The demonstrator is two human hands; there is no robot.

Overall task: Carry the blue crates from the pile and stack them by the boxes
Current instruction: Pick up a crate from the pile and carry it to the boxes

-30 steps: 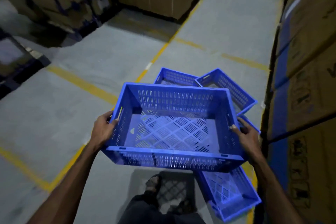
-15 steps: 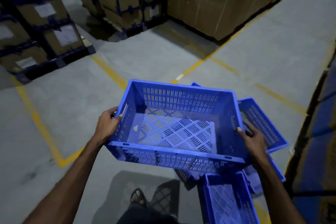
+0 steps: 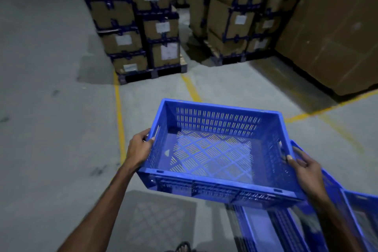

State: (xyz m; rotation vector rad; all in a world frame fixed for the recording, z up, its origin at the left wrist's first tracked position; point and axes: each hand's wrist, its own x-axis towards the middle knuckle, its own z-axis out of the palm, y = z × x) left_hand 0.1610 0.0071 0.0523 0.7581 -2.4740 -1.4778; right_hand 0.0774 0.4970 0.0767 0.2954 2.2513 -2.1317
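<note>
I hold an empty blue slotted crate [image 3: 212,153] in the air in front of me, level, open side up. My left hand [image 3: 140,148] grips its left handle slot. My right hand [image 3: 304,172] grips the right handle slot. More blue crates of the pile [image 3: 266,229] lie on the floor at the lower right, partly hidden under the held crate. Stacks of brown cardboard boxes [image 3: 161,26] with blue corner frames and white labels stand on pallets ahead.
A tall plain cardboard stack [image 3: 335,32] rises at the right. Yellow lines [image 3: 120,120] mark the grey concrete floor. The crate's shadow falls on the floor below it. A sandalled foot [image 3: 184,247] shows at the bottom edge.
The view has swung left with the crate still held in both hands. The pile has slid to the lower right, and the labelled box stacks have come into view ahead.
</note>
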